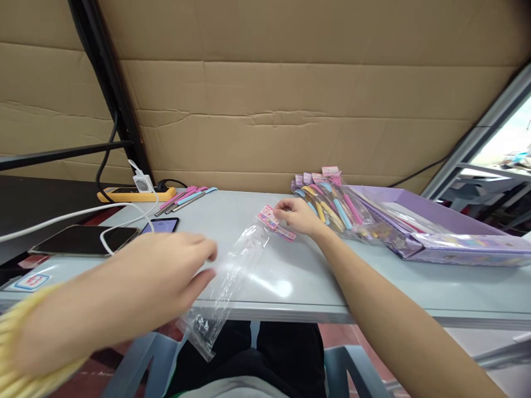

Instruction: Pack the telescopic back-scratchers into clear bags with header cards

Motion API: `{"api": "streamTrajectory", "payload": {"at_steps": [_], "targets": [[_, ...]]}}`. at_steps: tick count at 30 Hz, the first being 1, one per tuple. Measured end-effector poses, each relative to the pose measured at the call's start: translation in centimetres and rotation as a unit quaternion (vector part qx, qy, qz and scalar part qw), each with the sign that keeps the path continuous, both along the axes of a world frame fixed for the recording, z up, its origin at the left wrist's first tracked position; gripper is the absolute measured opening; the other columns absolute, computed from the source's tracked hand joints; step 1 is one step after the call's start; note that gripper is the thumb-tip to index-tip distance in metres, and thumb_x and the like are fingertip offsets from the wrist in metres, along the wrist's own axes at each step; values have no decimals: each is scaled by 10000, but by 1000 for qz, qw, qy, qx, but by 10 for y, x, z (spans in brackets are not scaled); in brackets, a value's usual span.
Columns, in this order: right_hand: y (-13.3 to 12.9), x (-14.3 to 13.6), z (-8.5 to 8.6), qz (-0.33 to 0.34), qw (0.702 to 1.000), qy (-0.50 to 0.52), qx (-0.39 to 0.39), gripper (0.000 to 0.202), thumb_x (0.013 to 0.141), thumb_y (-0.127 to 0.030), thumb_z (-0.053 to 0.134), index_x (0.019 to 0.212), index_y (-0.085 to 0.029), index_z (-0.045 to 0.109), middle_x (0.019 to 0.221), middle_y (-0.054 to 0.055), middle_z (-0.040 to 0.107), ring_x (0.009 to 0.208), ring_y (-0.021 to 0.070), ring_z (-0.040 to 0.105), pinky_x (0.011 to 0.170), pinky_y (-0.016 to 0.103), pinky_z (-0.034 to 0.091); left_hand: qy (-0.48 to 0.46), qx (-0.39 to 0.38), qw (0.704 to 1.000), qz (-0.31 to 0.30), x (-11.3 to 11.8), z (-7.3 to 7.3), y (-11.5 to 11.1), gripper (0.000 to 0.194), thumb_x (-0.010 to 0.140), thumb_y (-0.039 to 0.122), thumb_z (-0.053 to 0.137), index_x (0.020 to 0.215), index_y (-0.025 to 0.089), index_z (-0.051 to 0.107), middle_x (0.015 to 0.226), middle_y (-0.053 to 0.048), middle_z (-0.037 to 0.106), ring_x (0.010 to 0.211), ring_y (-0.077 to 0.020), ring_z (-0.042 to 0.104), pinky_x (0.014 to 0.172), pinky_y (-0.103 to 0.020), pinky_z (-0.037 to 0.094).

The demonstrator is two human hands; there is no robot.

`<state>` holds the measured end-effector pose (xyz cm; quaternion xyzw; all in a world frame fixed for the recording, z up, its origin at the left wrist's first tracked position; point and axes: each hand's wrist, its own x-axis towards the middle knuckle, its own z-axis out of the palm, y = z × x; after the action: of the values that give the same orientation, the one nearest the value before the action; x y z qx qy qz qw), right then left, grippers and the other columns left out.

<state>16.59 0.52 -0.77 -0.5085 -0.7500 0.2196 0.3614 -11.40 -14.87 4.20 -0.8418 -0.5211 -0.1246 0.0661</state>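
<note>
hands stand apart: the left hand (176,265), blurred, has thumb and fingers parted with nothing visible between them, just left of a clear plastic sleeve (238,265). the sleeve's long axis slants from near left, its end hanging over the tabletop's (298,282) near edge, to far right, where a pink printed card (269,216) tops it. the right hand (298,215), nearly closed, appears to pinch that card, so it is the nearer to the far end. farther right lie bagged coloured-handled items (338,207), then a purple box (464,251).
</note>
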Motion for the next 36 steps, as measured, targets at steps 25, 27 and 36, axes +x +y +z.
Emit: {"api": "streamTrajectory", "payload": {"at_steps": [25,27,36], "targets": [[1,4,6,12,985,162,-63,191,606,-326,615,650,-145,570,661,18,542,585,103,462,486,220,392,-254,-355,899,-27,79,-29,158,201,625,325,668,534,159,599,540,-8,556,534,-120,475,523,-261,345],[2,6,7,-15,979,197,-43,185,596,-320,615,638,-152,552,652,9,529,571,95,455,478,216,391,-274,-358,892,-17,78,-30,160,205,627,330,668,542,155,602,549,-10,558,536,-116,475,520,-258,351],[10,18,9,-126,961,243,-23,121,561,-281,550,585,-174,500,584,6,503,550,113,462,431,212,331,-379,-345,858,25,79,-35,158,86,621,223,645,628,163,584,628,-12,598,562,-102,508,495,-225,356]]}}
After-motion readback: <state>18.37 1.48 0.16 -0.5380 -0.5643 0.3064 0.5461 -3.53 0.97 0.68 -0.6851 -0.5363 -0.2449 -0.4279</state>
